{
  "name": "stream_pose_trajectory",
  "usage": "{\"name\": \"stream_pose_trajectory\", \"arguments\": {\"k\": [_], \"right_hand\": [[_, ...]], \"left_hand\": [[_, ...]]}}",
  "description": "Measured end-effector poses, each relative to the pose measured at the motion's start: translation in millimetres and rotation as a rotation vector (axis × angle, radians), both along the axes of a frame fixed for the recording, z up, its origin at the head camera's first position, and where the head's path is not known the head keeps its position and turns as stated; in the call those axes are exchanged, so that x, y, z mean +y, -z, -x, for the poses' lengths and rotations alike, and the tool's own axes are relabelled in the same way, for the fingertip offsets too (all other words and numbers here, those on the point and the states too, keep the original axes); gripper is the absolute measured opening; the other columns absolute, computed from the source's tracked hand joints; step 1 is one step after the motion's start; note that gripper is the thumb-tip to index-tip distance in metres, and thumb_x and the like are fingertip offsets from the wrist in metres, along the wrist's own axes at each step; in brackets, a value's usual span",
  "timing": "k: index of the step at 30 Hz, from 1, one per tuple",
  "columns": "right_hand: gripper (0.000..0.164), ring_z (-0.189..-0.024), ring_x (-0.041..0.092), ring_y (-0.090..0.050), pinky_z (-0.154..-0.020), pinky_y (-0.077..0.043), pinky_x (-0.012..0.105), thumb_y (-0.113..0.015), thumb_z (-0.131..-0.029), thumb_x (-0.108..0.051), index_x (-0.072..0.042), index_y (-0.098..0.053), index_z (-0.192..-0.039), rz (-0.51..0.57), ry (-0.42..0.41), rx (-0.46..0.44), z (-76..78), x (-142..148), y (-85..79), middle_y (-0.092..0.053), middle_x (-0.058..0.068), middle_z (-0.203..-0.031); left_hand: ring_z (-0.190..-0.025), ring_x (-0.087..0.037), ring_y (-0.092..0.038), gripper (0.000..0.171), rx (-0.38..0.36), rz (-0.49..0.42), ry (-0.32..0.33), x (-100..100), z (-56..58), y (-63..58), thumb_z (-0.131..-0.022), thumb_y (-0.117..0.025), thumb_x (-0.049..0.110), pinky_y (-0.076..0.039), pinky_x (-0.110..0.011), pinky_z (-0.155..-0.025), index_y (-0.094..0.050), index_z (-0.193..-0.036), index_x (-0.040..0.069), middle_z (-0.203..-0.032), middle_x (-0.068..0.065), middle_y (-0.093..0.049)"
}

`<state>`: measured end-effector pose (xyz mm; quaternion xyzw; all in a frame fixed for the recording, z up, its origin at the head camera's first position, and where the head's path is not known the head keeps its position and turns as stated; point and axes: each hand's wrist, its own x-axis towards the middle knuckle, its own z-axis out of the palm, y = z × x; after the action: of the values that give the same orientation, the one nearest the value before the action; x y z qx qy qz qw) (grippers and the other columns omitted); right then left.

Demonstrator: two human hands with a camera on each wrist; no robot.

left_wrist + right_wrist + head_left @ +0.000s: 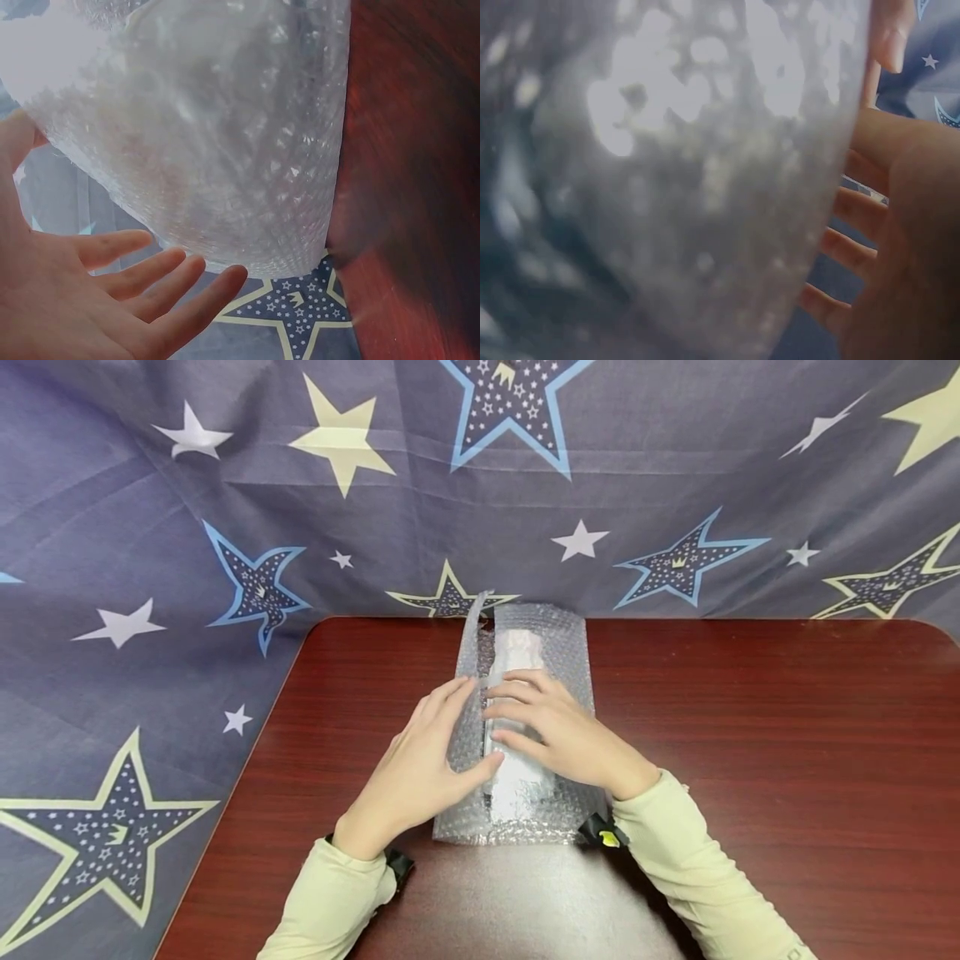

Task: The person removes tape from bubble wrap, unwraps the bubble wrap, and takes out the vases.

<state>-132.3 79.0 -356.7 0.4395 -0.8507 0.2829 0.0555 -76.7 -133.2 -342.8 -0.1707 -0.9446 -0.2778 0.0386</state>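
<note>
A sheet of clear bubble wrap (566,647) lies folded on the table, with a pale, shiny item (517,793) showing through it. Along the left side a flap of the wrap (467,739) stands up, leaving a narrow dark gap beside the item. My left hand (420,768) is at this flap, fingers extended and thumb reaching over the gap; in the left wrist view its fingertips (236,277) are by the wrap's edge. Across the top of the wrapped item my right hand (562,727) rests with fingers spread. What the item is cannot be made out.
The dark red-brown wooden table (765,735) extends to both sides of the wrap. Behind it and at the left hangs a grey-blue cloth (420,518) printed with stars. A black band (600,831) shows at the right wrist.
</note>
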Motion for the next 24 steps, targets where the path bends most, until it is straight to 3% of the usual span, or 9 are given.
{"name": "stream_pose_trajectory", "arguments": {"k": [8,17,24], "right_hand": [[0.022,-0.139,0.033,-0.036,-0.116,-0.023,0.057,-0.056,-0.101,-0.031,-0.020,-0.073,-0.112,0.006,-0.015,0.054,-1.4,-2.4,3.7,-0.059,0.003,-0.137],[0.012,-0.136,0.030,-0.038,-0.117,-0.025,0.050,-0.058,-0.100,-0.029,-0.021,-0.065,-0.095,0.037,-0.017,0.035,-1.6,-0.8,0.8,-0.059,0.003,-0.131],[0.013,-0.132,0.026,-0.039,-0.113,-0.032,0.048,-0.059,-0.100,-0.027,-0.019,-0.059,-0.090,0.064,-0.017,0.031,-2.0,5.0,-2.9,-0.060,0.005,-0.129]], "left_hand": [[-0.143,-0.020,-0.035,0.080,0.017,-0.002,0.007,-1.5,1.6,2.5,-0.089,-0.064,0.054,-0.047,-0.063,-0.096,-0.034,-0.154,0.020,-0.157,0.001,-0.034],[-0.143,-0.019,-0.036,0.073,0.015,-0.009,0.005,-2.5,2.2,2.9,-0.093,-0.059,0.056,-0.046,-0.061,-0.099,-0.038,-0.153,0.021,-0.156,0.001,-0.036],[-0.143,-0.019,-0.036,0.062,0.013,-0.048,0.004,-5.2,3.8,4.1,-0.098,-0.055,0.050,-0.042,-0.057,-0.106,-0.042,-0.150,0.019,-0.154,0.000,-0.039]]}}
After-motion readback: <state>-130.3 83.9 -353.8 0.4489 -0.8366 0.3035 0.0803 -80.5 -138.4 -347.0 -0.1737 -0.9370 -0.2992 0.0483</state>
